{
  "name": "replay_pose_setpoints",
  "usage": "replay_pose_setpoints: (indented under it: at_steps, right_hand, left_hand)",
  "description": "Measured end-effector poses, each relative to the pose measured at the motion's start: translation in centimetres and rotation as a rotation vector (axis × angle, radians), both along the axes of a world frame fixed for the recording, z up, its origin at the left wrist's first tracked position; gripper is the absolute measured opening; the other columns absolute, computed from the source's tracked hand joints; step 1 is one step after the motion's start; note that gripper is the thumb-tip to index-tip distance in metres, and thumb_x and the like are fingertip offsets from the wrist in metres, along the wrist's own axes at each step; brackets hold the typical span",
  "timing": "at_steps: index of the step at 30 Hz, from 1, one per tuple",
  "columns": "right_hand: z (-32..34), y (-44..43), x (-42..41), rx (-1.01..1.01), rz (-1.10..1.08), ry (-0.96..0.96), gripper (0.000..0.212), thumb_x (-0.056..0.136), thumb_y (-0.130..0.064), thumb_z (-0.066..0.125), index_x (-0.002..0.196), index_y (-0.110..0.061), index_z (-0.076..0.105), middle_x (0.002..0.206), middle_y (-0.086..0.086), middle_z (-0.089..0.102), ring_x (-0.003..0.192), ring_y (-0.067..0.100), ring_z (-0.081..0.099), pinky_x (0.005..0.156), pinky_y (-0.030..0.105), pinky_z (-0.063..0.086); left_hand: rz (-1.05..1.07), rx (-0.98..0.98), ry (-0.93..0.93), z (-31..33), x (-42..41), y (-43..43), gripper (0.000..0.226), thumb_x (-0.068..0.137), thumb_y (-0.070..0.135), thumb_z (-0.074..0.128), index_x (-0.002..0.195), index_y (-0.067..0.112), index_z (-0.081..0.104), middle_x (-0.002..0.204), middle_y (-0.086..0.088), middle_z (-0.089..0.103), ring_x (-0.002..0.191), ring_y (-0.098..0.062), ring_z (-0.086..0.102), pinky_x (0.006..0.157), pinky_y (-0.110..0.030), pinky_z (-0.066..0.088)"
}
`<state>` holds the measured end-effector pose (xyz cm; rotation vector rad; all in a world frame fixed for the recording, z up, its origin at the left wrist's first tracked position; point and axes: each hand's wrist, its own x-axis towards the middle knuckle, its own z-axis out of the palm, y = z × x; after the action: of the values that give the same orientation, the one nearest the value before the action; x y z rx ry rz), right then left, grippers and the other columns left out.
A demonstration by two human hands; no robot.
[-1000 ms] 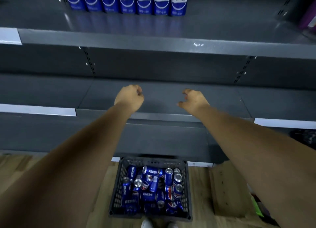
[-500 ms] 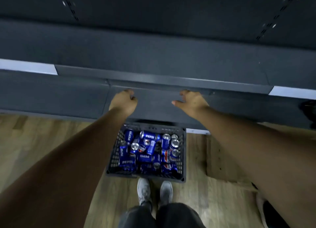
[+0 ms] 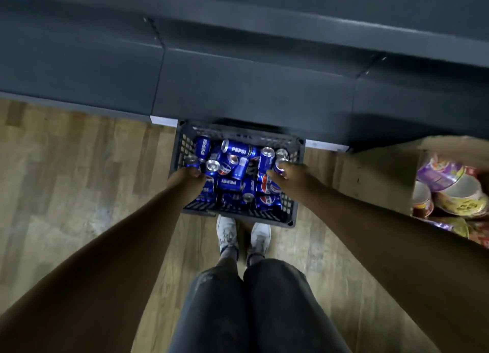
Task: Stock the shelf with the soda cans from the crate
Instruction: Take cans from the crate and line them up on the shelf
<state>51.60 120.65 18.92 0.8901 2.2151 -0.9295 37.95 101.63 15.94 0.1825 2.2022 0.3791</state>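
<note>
A dark plastic crate [image 3: 290, 207] stands on the wooden floor against the shelf base, holding several blue Pepsi cans [image 3: 236, 149] lying and standing in a heap. My left hand [image 3: 185, 181] is down in the crate's left side, its fingers curled round an upright can [image 3: 191, 161] by the wall. At the right side of the crate my right hand [image 3: 295, 174] has its fingertips closed round the silver top of another can [image 3: 279, 165]. The dark grey shelf unit [image 3: 238, 88] fills the top of the view; its stocked shelves are out of sight.
A cardboard box [image 3: 378, 178] sits right of the crate, with colourful instant-noodle bowls [image 3: 449, 191] in it. My white shoes [image 3: 227, 233] stand just behind the crate. Bare wooden floor [image 3: 79, 180] lies to the left.
My view has dropped from the shelf to the floor. Both hands came down from the shelf edge into the crate and closed on cans.
</note>
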Motion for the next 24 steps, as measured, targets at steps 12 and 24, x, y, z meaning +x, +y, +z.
replay_pose_setpoints:
  at_steps: [12,24]
  right_hand:
    - [-9.0,-7.3,4.2,-0.307,-0.111,-0.269,0.024,0.096,-0.026,0.051,0.101,-0.003,0.058,0.090,0.009,0.055,0.081,0.020,0.054,0.066,0.026,0.040]
    - [-20.3,-6.7,7.3,-0.239,-0.155,-0.438,0.034,0.095,-0.020,0.052,0.120,0.002,0.056,0.115,0.019,0.060,0.105,0.032,0.057,0.080,0.030,0.045]
  left_hand:
    - [-0.074,-0.128,-0.330,-7.5,9.8,-4.6,0.033,0.096,0.020,0.048,0.124,0.003,0.056,0.125,-0.015,0.059,0.113,-0.029,0.055,0.091,-0.030,0.044]
    - [0.197,-0.168,-0.454,-17.9,11.8,-8.1,0.012,0.089,0.008,0.050,0.079,0.008,0.057,0.086,-0.018,0.061,0.077,-0.026,0.058,0.072,-0.035,0.049]
